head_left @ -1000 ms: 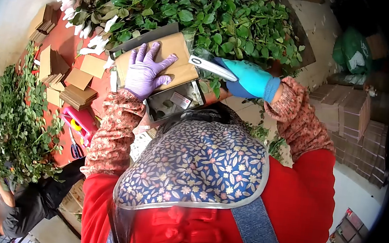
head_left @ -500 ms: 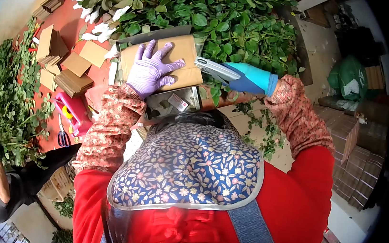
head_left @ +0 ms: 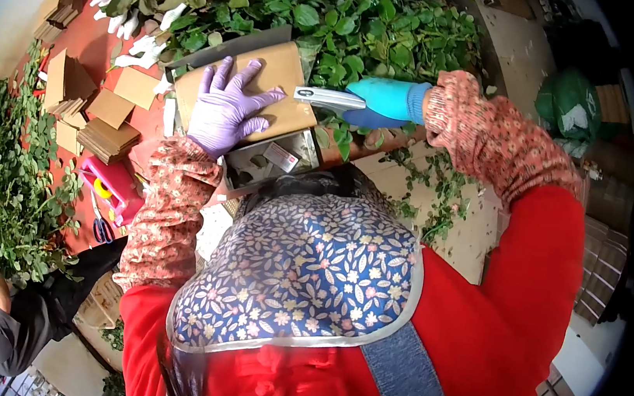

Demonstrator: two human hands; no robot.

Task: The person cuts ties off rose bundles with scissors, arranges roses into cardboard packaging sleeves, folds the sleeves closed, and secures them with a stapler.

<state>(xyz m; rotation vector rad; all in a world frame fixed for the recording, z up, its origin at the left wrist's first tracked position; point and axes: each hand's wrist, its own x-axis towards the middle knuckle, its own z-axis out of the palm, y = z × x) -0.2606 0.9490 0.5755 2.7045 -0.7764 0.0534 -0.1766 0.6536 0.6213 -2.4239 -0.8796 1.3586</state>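
Brown cardboard wrap (head_left: 280,76) lies in a dark-edged frame (head_left: 228,49) in front of me. My left hand (head_left: 227,109), in a purple glove, rests on the cardboard with its fingers spread. My right hand (head_left: 386,104), in a blue glove, is closed around a silver stapler (head_left: 328,98), whose tip reaches the cardboard's right edge. Below the cardboard, the frame shows a box-like opening with a white label (head_left: 281,157). Leafy green stems (head_left: 383,26) lie just beyond the frame.
On the red table (head_left: 85,211) are folded cardboard pieces (head_left: 109,139), a pink tape dispenser (head_left: 111,190), scissors (head_left: 101,227) and more foliage (head_left: 15,171). White-wrapped flower heads (head_left: 142,51) lie at the upper left. Another person (head_left: 29,325) is at the lower left.
My right hand has straightened the stapler to nearly level, and its tip has come over the cardboard's right edge. The right forearm is raised higher. My left hand stays spread on the cardboard.
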